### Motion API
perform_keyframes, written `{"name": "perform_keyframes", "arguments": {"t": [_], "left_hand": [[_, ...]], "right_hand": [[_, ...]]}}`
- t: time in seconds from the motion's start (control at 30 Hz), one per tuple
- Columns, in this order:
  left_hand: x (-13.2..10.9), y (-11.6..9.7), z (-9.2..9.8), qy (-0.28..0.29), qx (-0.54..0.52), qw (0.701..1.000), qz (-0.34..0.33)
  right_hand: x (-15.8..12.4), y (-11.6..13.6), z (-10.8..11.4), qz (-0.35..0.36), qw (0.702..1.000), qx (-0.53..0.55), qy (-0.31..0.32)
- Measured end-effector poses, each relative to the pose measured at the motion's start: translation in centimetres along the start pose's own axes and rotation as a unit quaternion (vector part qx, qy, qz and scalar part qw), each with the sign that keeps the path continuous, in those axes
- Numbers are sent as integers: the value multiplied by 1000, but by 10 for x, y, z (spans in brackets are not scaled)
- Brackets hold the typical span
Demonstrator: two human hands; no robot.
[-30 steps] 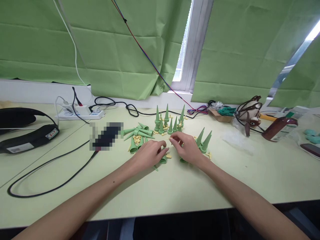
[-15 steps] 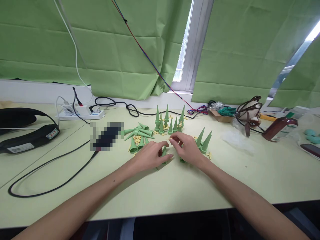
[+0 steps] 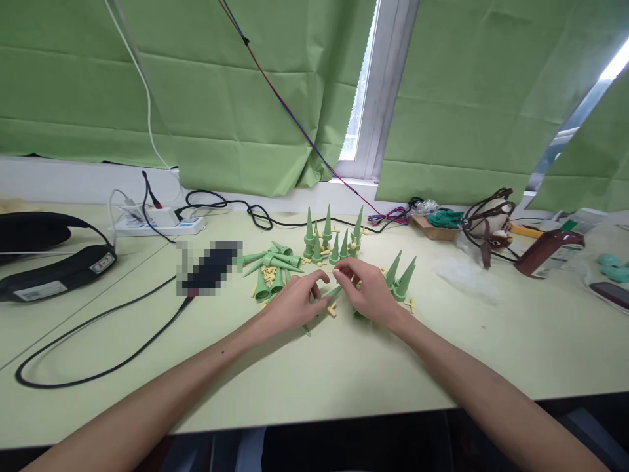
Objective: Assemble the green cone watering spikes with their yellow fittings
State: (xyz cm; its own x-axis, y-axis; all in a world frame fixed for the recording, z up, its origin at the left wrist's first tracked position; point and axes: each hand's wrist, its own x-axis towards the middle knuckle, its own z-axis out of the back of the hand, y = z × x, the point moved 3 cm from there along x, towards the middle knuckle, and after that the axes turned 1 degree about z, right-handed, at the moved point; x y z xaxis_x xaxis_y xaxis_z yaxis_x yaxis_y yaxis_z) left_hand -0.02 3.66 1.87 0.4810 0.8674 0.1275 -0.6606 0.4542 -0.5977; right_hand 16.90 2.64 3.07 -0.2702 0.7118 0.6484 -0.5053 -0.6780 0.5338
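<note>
My left hand [image 3: 295,303] is curled around a green plastic spike [image 3: 334,294], whose tip slants up to the right past the thumb; its base is hidden by the fingers. My right hand [image 3: 366,288] pinches a small yellow plastic piece [image 3: 335,272] between thumb and forefinger. Under the left thumb, a yellow T-shaped piece [image 3: 332,311] lies on the table. Behind the hands, several green spikes [image 3: 327,226] stand upright with yellow pieces among them. Two more spikes [image 3: 403,280] stand just beyond my right wrist.
Left of my hands lies a heap of green spikes [image 3: 275,261] with yellow pieces [image 3: 269,276]. A blurred dark device [image 3: 211,267] with a cable is further left, near a white power strip [image 3: 162,225]. At right are crumpled clear plastic [image 3: 464,278] and a brown bottle [image 3: 550,254].
The green spike at my left hand has tipped from upright to slanting right. The left thumb has drawn back slightly, and the yellow T-shaped piece now shows. My right hand stays almost still.
</note>
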Motion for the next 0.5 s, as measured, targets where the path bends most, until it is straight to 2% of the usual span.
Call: {"name": "perform_keyframes", "arguments": {"t": [0.1, 0.23, 0.4, 0.5], "left_hand": [[2, 1, 1, -15, -40, 999, 13], [6, 0, 6, -20, -153, 987, 53], [6, -3, 8, 28, -292, 949, 112], [5, -5, 7, 61, -351, 926, 123]], "right_hand": [[0, 0, 0, -7, 1000, 7, -3], [0, 2, 2, -18, 1000, 19, -14], [-1, 3, 2, -36, 999, 35, -10], [-1, 3, 3, -35, 998, 49, -12]]}}
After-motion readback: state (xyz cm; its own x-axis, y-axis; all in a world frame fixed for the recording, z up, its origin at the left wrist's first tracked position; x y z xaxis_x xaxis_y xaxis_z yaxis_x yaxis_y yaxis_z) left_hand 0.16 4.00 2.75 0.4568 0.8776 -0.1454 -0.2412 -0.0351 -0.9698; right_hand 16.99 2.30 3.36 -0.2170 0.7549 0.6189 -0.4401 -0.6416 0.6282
